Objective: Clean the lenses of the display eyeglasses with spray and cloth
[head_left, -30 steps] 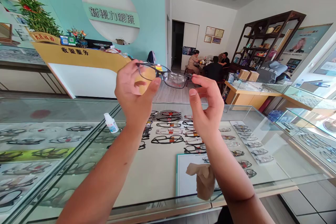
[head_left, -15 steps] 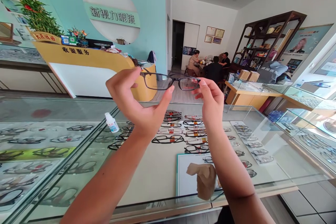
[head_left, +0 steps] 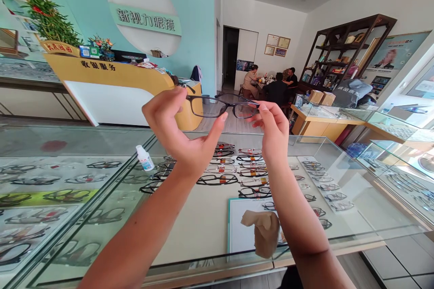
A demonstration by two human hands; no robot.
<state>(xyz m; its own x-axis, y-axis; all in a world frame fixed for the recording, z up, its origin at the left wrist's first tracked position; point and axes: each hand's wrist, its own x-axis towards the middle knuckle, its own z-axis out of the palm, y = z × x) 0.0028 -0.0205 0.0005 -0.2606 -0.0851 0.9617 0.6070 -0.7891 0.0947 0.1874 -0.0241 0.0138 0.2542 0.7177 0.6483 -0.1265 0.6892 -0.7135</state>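
Observation:
A pair of dark-framed eyeglasses [head_left: 226, 104] is raised above the glass display counter, lenses facing away from me. My left hand [head_left: 185, 131] grips its left side, fingers at the hinge and temple, the thumb tip near the nose bridge. My right hand [head_left: 274, 133] pinches the right end of the frame between thumb and fingers. Below my hands lies a brown cleaning cloth [head_left: 266, 232] on the counter top, over a white board with a teal edge [head_left: 237, 230]. To the left stands a small white spray bottle [head_left: 145, 159].
Rows of eyeglass frames [head_left: 219, 179] lie inside the glass display counter [head_left: 190, 235]. Another showcase [head_left: 407, 180] stands at the right. A yellow and white cashier desk [head_left: 111, 95] is beyond at left. Several people sit around a table at the back, one in beige [head_left: 250, 82].
My left hand and the left side of the eyeglasses have shifted slightly to the right, and the frame has turned a little. My right hand stays almost still.

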